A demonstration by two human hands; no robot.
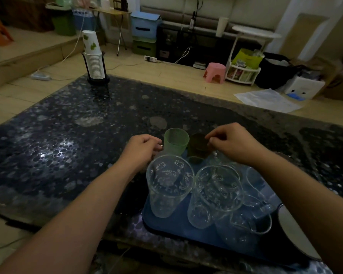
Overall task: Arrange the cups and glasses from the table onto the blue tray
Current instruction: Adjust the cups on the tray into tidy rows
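Note:
A blue tray (166,224) lies on the dark pebble-patterned table (67,145) in front of me. Several clear glasses stand on it, two with cartoon cat prints: a tall glass (167,186) at the left and another (216,194) beside it. More clear handled glasses (253,212) crowd the right side. A green cup (175,142) and a dark brown cup (198,145) stand at the tray's far end. My left hand (141,150) is curled just left of the green cup. My right hand (232,143) has fingertips pinched at the brown cup's rim.
A stack of white paper cups (93,60) in a black holder stands at the table's far left corner. A white plate rim (293,234) shows at the tray's right. On the floor beyond are a pink stool (215,73), boxes and cables.

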